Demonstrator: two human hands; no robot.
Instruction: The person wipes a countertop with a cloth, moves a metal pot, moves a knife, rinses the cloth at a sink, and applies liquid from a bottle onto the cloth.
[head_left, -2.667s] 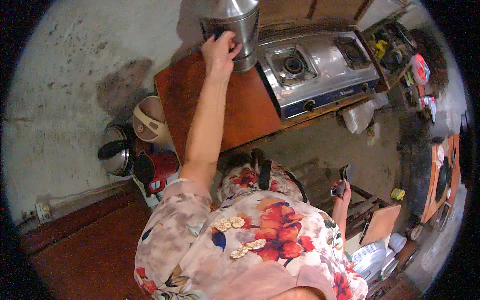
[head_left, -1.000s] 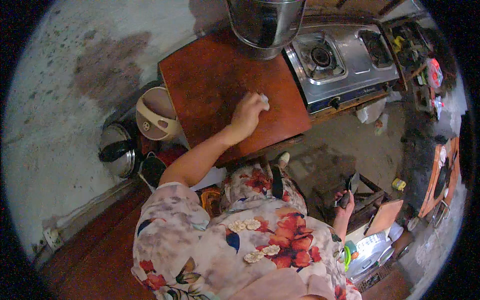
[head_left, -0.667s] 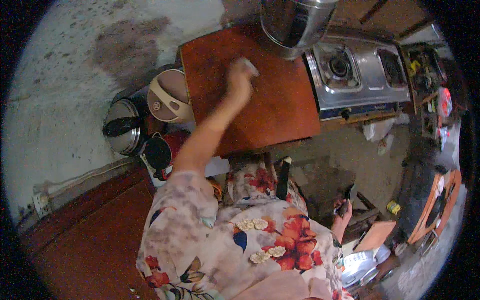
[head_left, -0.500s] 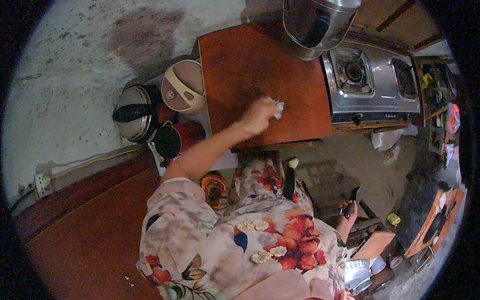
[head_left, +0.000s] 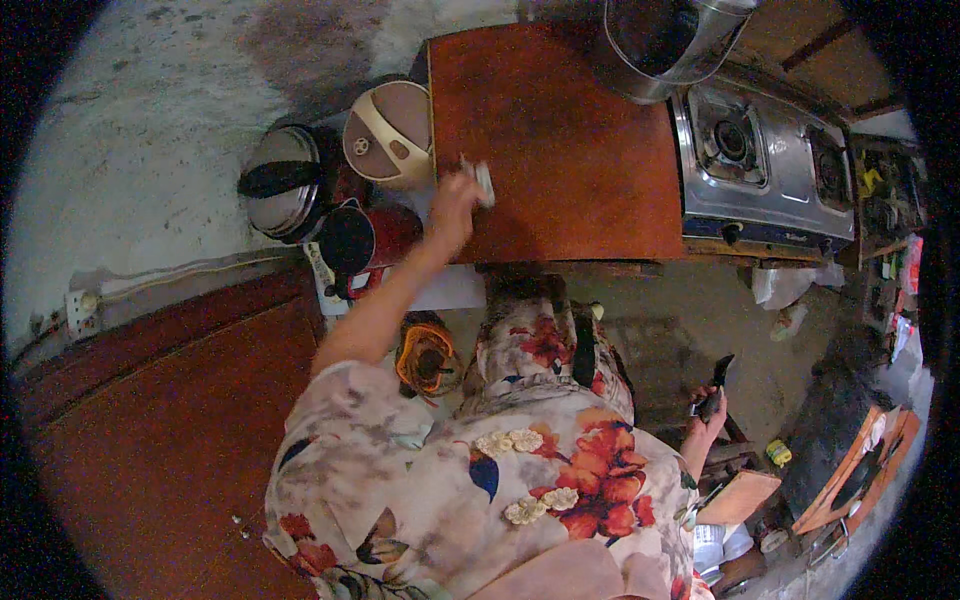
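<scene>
At the left edge of the wooden tabletop [head_left: 570, 150], I am pressing a white cloth [head_left: 484, 181].
My left hand [head_left: 455, 200] is grasping it; my right hand [head_left: 708, 410] is gripping a dark object [head_left: 716, 382] low at right.

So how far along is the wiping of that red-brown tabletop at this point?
In hand: the left hand presses a small white cloth on the tabletop near its left edge. The right hand hangs low holding a dark object. Done: the visible top looks bare of debris apart from the large metal pot at the back. What is left cannot be judged; no dirt or wet streaks show.
</scene>
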